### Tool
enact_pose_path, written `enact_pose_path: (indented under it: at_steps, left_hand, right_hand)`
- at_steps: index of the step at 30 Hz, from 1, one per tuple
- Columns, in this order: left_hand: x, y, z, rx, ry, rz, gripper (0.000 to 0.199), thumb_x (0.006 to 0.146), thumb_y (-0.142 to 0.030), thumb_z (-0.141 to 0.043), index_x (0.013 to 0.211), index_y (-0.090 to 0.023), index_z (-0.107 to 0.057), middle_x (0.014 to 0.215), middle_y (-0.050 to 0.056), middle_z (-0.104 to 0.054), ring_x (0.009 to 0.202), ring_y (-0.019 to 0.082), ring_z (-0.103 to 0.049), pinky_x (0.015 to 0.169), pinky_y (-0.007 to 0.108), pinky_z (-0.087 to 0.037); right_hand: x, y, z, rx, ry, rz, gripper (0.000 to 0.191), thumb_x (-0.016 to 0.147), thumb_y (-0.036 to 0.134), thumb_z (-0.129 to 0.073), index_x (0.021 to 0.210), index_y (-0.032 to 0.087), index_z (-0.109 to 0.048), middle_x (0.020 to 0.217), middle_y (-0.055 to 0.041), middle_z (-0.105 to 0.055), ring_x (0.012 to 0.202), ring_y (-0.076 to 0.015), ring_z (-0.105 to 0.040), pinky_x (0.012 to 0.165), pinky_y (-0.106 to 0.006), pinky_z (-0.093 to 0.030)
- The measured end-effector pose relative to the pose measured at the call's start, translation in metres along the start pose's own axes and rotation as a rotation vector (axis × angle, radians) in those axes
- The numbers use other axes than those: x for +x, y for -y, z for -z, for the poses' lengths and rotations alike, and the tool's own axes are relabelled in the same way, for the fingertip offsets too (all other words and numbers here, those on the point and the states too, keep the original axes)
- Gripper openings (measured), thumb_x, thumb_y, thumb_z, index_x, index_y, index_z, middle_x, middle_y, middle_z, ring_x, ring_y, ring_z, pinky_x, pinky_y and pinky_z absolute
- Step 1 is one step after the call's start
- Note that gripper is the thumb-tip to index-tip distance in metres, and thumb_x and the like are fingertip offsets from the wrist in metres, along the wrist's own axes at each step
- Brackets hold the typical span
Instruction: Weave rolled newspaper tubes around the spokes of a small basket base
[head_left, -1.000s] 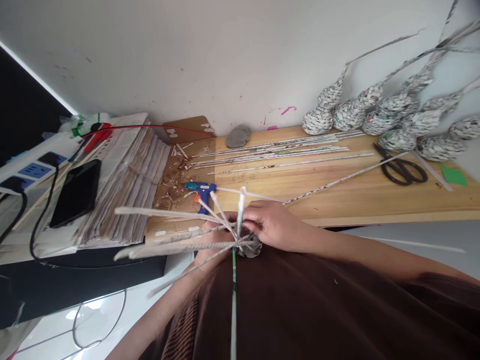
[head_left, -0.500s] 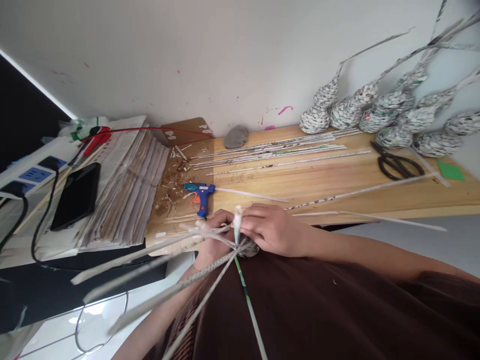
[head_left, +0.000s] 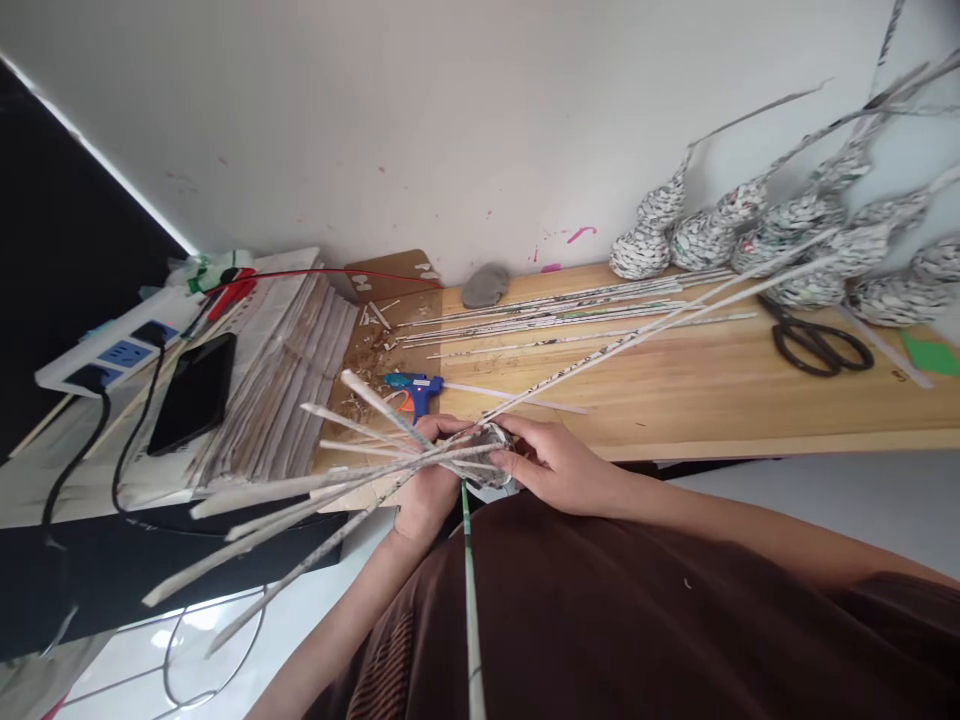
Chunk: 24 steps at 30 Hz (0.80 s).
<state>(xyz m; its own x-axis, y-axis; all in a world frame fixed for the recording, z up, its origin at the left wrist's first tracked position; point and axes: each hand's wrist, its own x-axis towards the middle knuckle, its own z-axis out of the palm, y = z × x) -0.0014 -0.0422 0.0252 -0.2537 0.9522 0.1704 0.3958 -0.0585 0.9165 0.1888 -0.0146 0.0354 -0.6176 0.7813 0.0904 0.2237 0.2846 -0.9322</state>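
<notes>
A small woven newspaper piece (head_left: pixel 486 447) is held between my hands at the front edge of the table. Several rolled-paper strips (head_left: pixel 292 487) fan out of it to the left. Two longer ones (head_left: pixel 600 352) reach up to the right, and one partly green strip (head_left: pixel 470 580) hangs down over my lap. My left hand (head_left: pixel 431 485) is closed around the piece from the left, its fingers partly hidden behind the strips. On the right side, my right hand (head_left: pixel 551 465) grips the rim with thumb and fingers.
A blue glue gun (head_left: pixel 420 390) lies just beyond my left hand. Rolled strips (head_left: pixel 555 310), a grey stone (head_left: pixel 485 286), black scissors (head_left: pixel 817 345) and several woven gourd shapes (head_left: pixel 709 235) line the back. Stacked paper (head_left: pixel 281 370), a phone (head_left: pixel 193 393) and a power strip (head_left: pixel 112 345) are leftward.
The woven piece has turned in my hands, and two long strips now point up to the right. My right hand has shifted from an upright strip to the rim. The view has moved slightly.
</notes>
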Motion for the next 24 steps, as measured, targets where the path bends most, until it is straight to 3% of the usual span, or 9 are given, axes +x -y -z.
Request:
enact_pose_path:
  at_steps: [4,10,14,20,24]
  left_hand:
    - [-0.002,-0.003,0.001,0.059,0.059,0.031,0.008,0.078,-0.030,-0.074,0.080,-0.023,-0.071,0.082,0.006,-0.074,0.078,0.023,-0.069,0.074,0.034,-0.053]
    - [0.001,0.004,0.001,0.164,0.123,-0.070,0.003,0.081,-0.024,-0.069,0.079,-0.022,-0.069,0.080,0.004,-0.075,0.081,0.022,-0.071,0.080,0.034,-0.053]
    - [0.007,-0.002,0.001,0.289,0.128,-0.101,0.003,0.079,-0.022,-0.068,0.082,-0.022,-0.070,0.086,0.004,-0.076,0.083,0.022,-0.071,0.081,0.035,-0.053]
    - [0.011,-0.010,0.004,0.295,0.138,-0.039,0.005,0.079,-0.025,-0.067,0.075,-0.021,-0.069,0.075,0.002,-0.074,0.072,0.020,-0.070,0.068,0.031,-0.054]
    - [0.021,-0.008,0.002,0.253,0.164,-0.008,0.007,0.076,-0.025,-0.067,0.078,-0.021,-0.072,0.079,0.004,-0.075,0.074,0.021,-0.070,0.069,0.031,-0.054]
  right_hand:
    - [0.001,-0.005,-0.002,-0.001,-0.007,-0.033,0.031,0.096,0.030,-0.054,0.123,0.019,-0.063,0.096,-0.0051,-0.073,0.077,-0.0167,-0.065,0.071,-0.028,-0.050]
    - [0.005,-0.009,-0.002,-0.061,0.016,-0.062,0.024,0.097,0.029,-0.052,0.112,0.019,-0.068,0.094,-0.0049,-0.073,0.081,-0.0186,-0.066,0.076,-0.030,-0.050]
    - [0.008,-0.008,-0.001,-0.058,0.034,-0.077,0.025,0.097,0.028,-0.052,0.114,0.021,-0.068,0.100,-0.0058,-0.074,0.085,-0.0198,-0.067,0.078,-0.031,-0.050]
    - [0.012,-0.010,0.000,0.022,0.067,-0.152,0.024,0.094,0.027,-0.055,0.113,0.022,-0.070,0.091,-0.0045,-0.073,0.074,-0.0181,-0.067,0.068,-0.029,-0.052]
    - [0.019,-0.012,0.000,0.142,0.097,-0.229,0.028,0.095,0.030,-0.056,0.119,0.023,-0.067,0.094,-0.0050,-0.072,0.066,-0.0151,-0.067,0.058,-0.026,-0.054]
